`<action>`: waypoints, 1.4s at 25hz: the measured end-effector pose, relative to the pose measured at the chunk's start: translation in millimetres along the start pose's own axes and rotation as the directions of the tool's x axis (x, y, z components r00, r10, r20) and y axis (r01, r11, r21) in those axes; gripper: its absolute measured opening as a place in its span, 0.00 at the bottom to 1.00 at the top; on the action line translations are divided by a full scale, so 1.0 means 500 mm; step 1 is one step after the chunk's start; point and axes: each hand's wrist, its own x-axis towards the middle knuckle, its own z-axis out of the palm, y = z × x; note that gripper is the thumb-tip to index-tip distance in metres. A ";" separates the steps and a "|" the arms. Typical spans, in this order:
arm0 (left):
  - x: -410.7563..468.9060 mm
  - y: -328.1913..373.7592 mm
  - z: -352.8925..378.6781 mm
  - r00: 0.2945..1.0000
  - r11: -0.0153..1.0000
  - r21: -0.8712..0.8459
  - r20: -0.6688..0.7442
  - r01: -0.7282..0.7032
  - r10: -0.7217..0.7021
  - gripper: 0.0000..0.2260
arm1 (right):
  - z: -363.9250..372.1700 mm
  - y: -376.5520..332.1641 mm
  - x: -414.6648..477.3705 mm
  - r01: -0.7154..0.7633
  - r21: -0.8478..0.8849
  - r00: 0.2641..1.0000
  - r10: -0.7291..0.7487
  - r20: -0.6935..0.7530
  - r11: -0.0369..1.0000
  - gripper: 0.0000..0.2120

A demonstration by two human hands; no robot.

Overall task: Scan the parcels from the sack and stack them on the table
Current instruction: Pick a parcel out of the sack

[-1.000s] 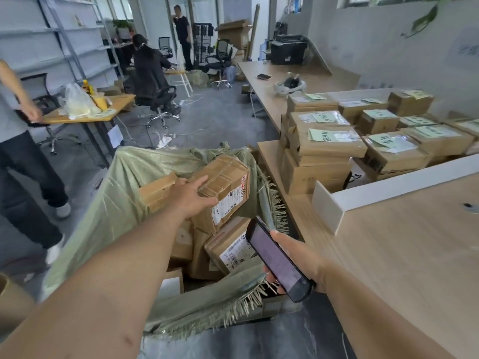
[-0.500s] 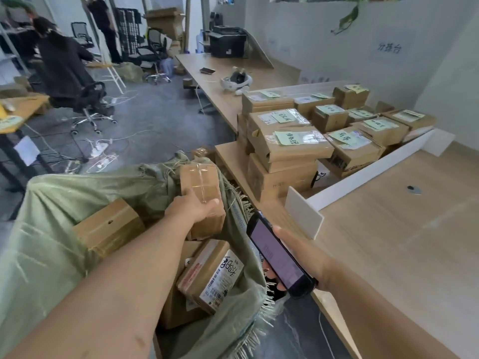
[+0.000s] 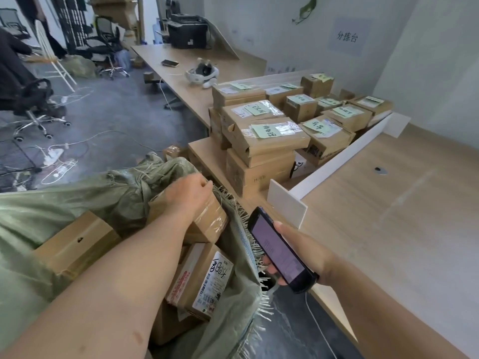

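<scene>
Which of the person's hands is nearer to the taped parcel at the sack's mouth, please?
Left. The left hand grips the taped parcel from above; the right hand is apart to its right, holding the scanner.

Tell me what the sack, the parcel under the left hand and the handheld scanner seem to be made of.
Sack: woven plastic, dull green, judging by the frayed strands along its edge. Parcel gripped by the left hand: brown cardboard, matt, sealed with glossy clear tape that shows glare. Handheld scanner in the right hand: probably dark hard plastic with a shiny glass screen.
</scene>
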 end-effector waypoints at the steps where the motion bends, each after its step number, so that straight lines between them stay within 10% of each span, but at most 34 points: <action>1: 0.003 0.010 -0.009 0.994 0.992 0.109 -0.082 -0.057 0.066 0.11 | -0.002 0.004 0.000 -0.005 0.045 1.000 0.006 -0.014 0.999 0.36; 7: -0.011 0.034 0.010 0.954 0.953 0.303 0.288 -0.009 -0.083 0.15 | -0.016 0.023 -0.021 -0.045 0.048 0.999 0.047 -0.023 0.998 0.39; 12: -0.037 0.092 -0.007 0.961 0.909 0.399 0.277 -0.124 0.009 0.14 | -0.041 0.045 -0.073 -0.029 0.083 1.000 0.030 -0.008 0.996 0.36; 15: -0.063 0.135 -0.003 0.948 0.958 0.144 0.240 -0.248 0.209 0.09 | -0.077 0.059 -0.130 -0.001 0.134 1.000 -0.002 0.018 0.991 0.33; 18: -0.131 0.215 0.010 0.851 0.914 -0.136 0.332 -0.383 0.406 0.07 | -0.144 0.089 -0.209 0.028 0.128 0.999 -0.025 -0.023 0.991 0.33; 28: -0.481 0.626 0.117 0.593 0.721 -0.233 0.436 -0.652 0.677 0.18 | -0.399 0.314 -0.624 0.133 0.143 0.914 -0.066 -0.400 0.981 0.29; 35: -0.764 0.906 0.214 0.270 0.445 -0.351 0.447 -0.824 0.853 0.17 | -0.517 0.507 -0.893 0.201 0.276 0.757 0.030 -0.652 0.940 0.26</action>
